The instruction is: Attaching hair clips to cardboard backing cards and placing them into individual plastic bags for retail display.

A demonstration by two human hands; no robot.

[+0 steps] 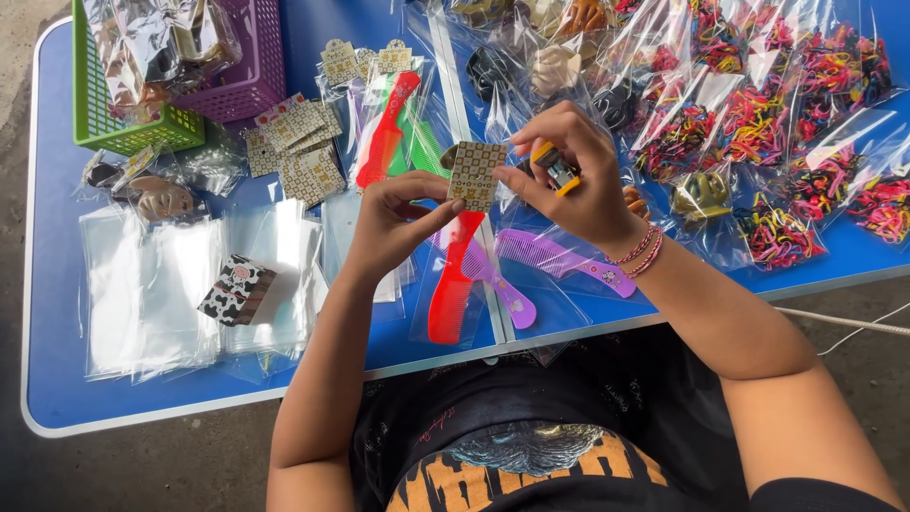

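Stapler meets header card over a bagged comb, several packs done.
Left hand [393,223] pinches the patterned header card [476,173]; right hand [573,180] has its grip closed around a small yellow stapler [555,169]; finished combs [393,133] lie on the counter [57,284], empty bags [142,284] wait.

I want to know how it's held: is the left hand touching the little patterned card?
Touching. The head view shows the left hand pinching the patterned card by its lower edge with thumb and fingertips.

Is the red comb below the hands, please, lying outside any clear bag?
No, the red comb lies inside a clear plastic bag on the blue table.
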